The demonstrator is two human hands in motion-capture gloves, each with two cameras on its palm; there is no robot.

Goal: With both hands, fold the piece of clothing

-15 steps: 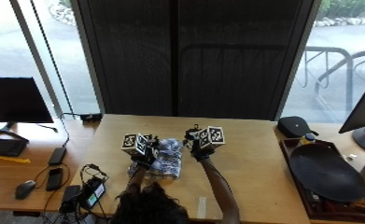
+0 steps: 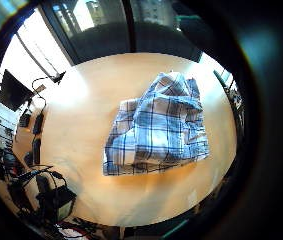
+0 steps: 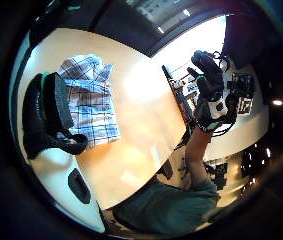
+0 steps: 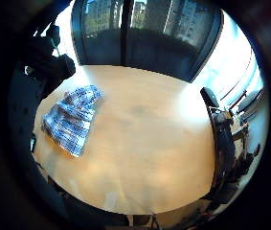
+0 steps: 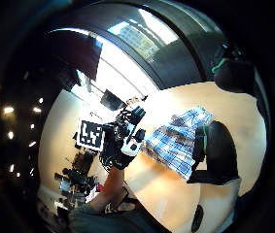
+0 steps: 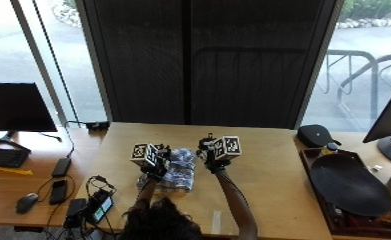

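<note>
A blue and white plaid piece of clothing (image 6: 179, 174) lies bunched and partly folded on the wooden table (image 6: 268, 165), near the front edge. It also shows in the palm views as a rumpled plaid heap (image 2: 161, 125) (image 4: 73, 120) (image 3: 92, 97) (image 5: 176, 138). My left hand (image 6: 154, 162) hovers over the garment's left edge with relaxed fingers, holding nothing; the right thumb side view shows this left hand (image 5: 125, 136) in the air. My right hand (image 6: 211, 156) is raised just right of the cloth, and this right hand (image 3: 208, 85) has its fingers spread and empty.
A side desk at the left carries a monitor (image 6: 15, 107), keyboard (image 6: 2, 157), mouse (image 6: 26, 201), phones and cables (image 6: 92, 205). A black pouch (image 6: 317, 135) and a dark round tray (image 6: 348, 184) sit at the right. A pale strip (image 6: 216, 220) lies near the front edge.
</note>
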